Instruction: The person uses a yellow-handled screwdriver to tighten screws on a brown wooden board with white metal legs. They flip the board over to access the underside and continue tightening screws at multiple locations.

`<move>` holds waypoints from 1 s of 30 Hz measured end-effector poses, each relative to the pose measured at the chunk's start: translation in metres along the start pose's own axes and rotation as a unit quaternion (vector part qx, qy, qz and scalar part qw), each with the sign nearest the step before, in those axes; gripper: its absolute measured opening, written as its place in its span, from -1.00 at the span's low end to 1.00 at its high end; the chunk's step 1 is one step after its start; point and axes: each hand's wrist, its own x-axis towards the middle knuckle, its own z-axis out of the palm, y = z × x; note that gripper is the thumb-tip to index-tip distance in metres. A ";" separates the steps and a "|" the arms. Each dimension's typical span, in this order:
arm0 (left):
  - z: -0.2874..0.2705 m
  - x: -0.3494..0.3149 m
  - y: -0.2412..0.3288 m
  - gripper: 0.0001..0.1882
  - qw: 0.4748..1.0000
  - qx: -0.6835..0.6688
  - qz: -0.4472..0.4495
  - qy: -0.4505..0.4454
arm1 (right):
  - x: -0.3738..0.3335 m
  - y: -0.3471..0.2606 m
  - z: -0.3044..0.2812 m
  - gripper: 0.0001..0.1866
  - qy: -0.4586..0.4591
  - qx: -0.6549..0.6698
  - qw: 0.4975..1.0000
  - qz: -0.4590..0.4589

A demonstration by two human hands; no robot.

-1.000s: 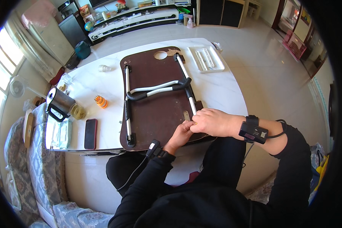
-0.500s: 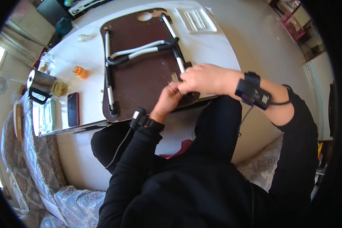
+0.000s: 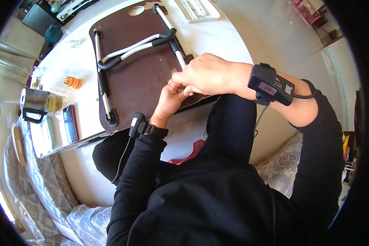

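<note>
A brown lap table (image 3: 135, 86) lies upside down on the white table, its black-and-white tubular legs (image 3: 141, 48) folded against its underside. At its near right corner my two hands meet, fingertips together. My right hand (image 3: 211, 76) comes from the right, fingers curled in a pinch and back of the hand upward. My left hand (image 3: 169, 101) is just below, thumb and fingers pinched by the right fingertips. A small yellowish bit shows between them; the rest of what they hold is hidden. Part of a pale metal bracket shows beside the fingers.
Left of the lap table stand an orange screwdriver-bit holder (image 3: 72, 82), a phone (image 3: 71, 124), a metal kettle (image 3: 33, 104) with a black handle, and a glass jar (image 3: 53, 103). A white tray (image 3: 197, 10) lies at the far right. A patterned sofa (image 3: 49, 180) is at the lower left.
The view has shifted, so the lap table and tabletop things appear farther left. Both hands stay together at the same corner, and the right fingers now cover more of the bracket.
</note>
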 end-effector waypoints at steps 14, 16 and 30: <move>0.006 0.001 0.000 -0.73 0.997 0.066 0.020 0.035 | -0.008 -0.003 0.012 -0.87 -0.014 0.021 0.999 0.036; 0.008 0.002 0.002 -0.72 0.998 0.056 0.026 0.032 | -0.006 -0.003 0.013 -0.89 -0.038 0.007 0.995 0.087; 0.021 -0.017 0.000 -0.78 0.891 0.436 0.063 0.114 | -0.040 0.023 0.033 -0.94 0.242 -0.015 0.966 -0.088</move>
